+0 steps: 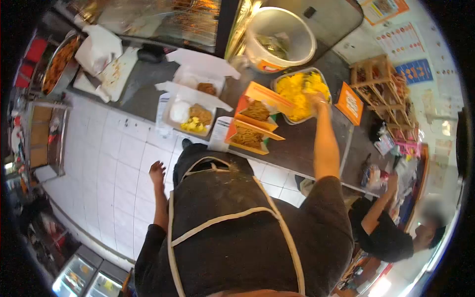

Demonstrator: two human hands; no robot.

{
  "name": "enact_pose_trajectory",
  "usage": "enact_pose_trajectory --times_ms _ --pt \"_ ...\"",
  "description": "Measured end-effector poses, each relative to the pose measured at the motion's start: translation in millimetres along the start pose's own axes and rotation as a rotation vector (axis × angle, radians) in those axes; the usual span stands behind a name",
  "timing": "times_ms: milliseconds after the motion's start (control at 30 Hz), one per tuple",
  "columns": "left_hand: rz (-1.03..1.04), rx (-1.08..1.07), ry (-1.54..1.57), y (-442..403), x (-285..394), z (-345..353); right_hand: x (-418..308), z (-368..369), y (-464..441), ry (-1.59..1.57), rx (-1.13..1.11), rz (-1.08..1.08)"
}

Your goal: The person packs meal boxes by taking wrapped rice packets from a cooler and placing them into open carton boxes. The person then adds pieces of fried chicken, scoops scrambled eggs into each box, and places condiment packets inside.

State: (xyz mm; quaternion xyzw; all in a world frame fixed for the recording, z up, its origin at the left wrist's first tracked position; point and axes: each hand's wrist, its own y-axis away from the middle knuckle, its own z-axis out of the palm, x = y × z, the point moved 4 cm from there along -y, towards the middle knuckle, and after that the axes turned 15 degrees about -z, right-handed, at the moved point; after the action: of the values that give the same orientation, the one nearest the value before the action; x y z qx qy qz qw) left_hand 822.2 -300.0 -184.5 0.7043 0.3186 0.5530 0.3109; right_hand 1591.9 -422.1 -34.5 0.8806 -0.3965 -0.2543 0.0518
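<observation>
Reaching into yellow food [293,94]: 1 hand [317,97], the right.

Your single camera sits on your head and looks forward and steeply down through a very wide lens that darkens the corners. Your apron [222,247] fills the lower centre, close up. Beyond it, the table [302,152] crosses the view, with tiled floor [109,153] left and a co-worker [383,232] lower right.
</observation>
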Motion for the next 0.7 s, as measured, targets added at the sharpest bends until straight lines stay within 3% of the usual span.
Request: enact_pose_trajectory --times_ms 33,67,167,233,333,367,400,433,467,500,533,600,667,700 --pt "0.225 0.021 0.098 -12.3 2.4 2.2 15.4 2.8 -19.6 -0.032 0.001 -0.037" --pt "0.287 0.058 0.080 8.5 39.5 15.4 11.4 -1.3 -32.4 -0.037 -0.015 -0.073" --pt "0.574 -0.014 0.044 75.3 177.2 74.3 2.6 -42.4 -7.5 -1.012 0.108 -0.123" --pt "0.825 -0.165 0.027 117.4 264.6 124.9 -112.4 -77.4 47.2 -0.986 0.154 -0.052" --pt "1.297 0.033 -0.531 161.4 320.2 193.2 -236.6 -101.7 109.3 -0.982 0.006 -0.253" --pt "1.304 0.033 -0.535 165.9 317.9 197.7 -247.5 -92.4 105.0 -0.965 -0.136 -0.298" --pt "1.201 0.063 -0.824 165.4 306.3 205.7 -256.1 -81.2 99.2 -0.946 -0.276 -0.341" --pt "1.084 0.097 -1.108 162.7 293.5 209.3 -269.0 -56.5 101.7 -1.250 -0.420 -0.510" --pt "1.100 0.096 -1.119 162.0 280.8 203.2 -284.3 -27.5 99.3 -1.432 -0.504 -0.526" --pt "1.089 0.059 -1.046 158.2 261.1 189.4 -316.2 -9.6 107.2 -0.710 -0.411 -0.982" --pt "1.071 0.020 -0.976 155.4 243.4 177.6 -346.6 8.0 116.4 0.001 -0.113 -1.311" --pt "1.035 0.001 -0.980 154.6 216.3 164.6 -383.5 58.3 114.7 -0.108 -0.347 -0.857" --pt "0.974 -0.044 -0.939 150.1 203.0 156.6 -400.3 105.4 101.8 0.030 -0.398 -0.678" --pt "0.970 -0.035 -0.931 148.6 202.1 155.7 -389.5 157.6 82.4 0.121 -0.279 -0.807"
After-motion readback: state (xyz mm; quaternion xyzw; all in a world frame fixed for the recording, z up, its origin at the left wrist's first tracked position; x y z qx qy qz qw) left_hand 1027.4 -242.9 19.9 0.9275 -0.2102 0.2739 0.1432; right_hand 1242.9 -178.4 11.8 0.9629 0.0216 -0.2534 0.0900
